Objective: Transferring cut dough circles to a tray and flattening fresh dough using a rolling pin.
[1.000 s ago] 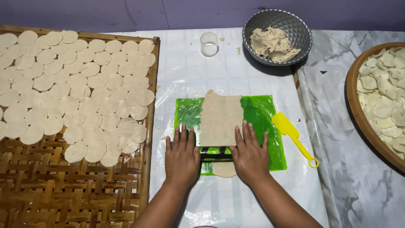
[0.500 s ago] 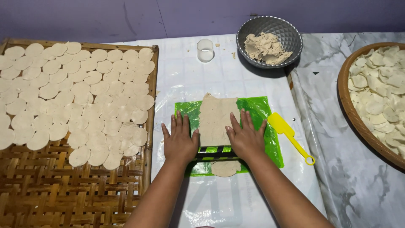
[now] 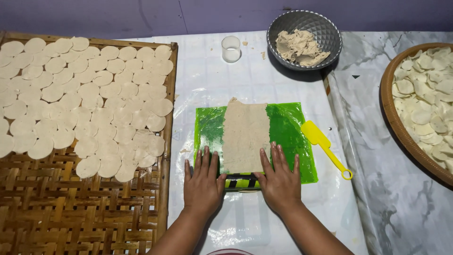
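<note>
Fingers flat and spread, gripping nothing, the left hand (image 3: 204, 182) and right hand (image 3: 280, 180) are pressing on a striped green-and-black roller (image 3: 241, 181). It is lying at the near edge of a beige rolled dough sheet (image 3: 246, 135) on a green plastic mat (image 3: 289, 132), with a yellow plastic spatula (image 3: 323, 147) lying just right.

Wall (image 3: 141, 14) along the top edge: plain, dull purple, in shadow. Work surface covered by a white plastic sheet (image 3: 250, 71) with a faint tile pattern, glossy and wrinkled. Right of it, a grey-white marbled sheet (image 3: 377, 189), creased, its edge overlapping the white one. Light is even and soft, from above; short shadows fall beside standing things. No window or floor in view.
</note>
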